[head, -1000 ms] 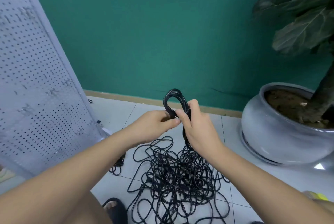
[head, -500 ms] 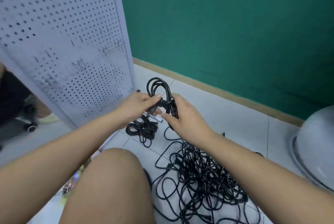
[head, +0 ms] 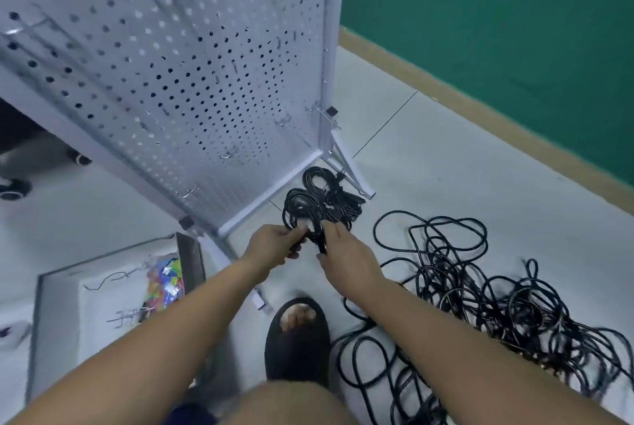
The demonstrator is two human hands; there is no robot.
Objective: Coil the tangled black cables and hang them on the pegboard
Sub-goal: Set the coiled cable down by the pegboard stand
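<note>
Coil [head: 297, 207], held low before pegboard [head: 178, 81]
Left grip [head: 274, 248] and right grip [head: 346, 261] both pinch its neck (to bunch loops for hanging, likely); tangle [head: 480, 304] beside.

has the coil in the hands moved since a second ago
Yes. The held coil went left, off the tangled pile, to the foot of the pegboard.

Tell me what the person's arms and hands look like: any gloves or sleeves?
No gloves on the left hand or right hand. The left arm and right arm show no sleeve, watch or bracelet up to the picture's edge.
</note>
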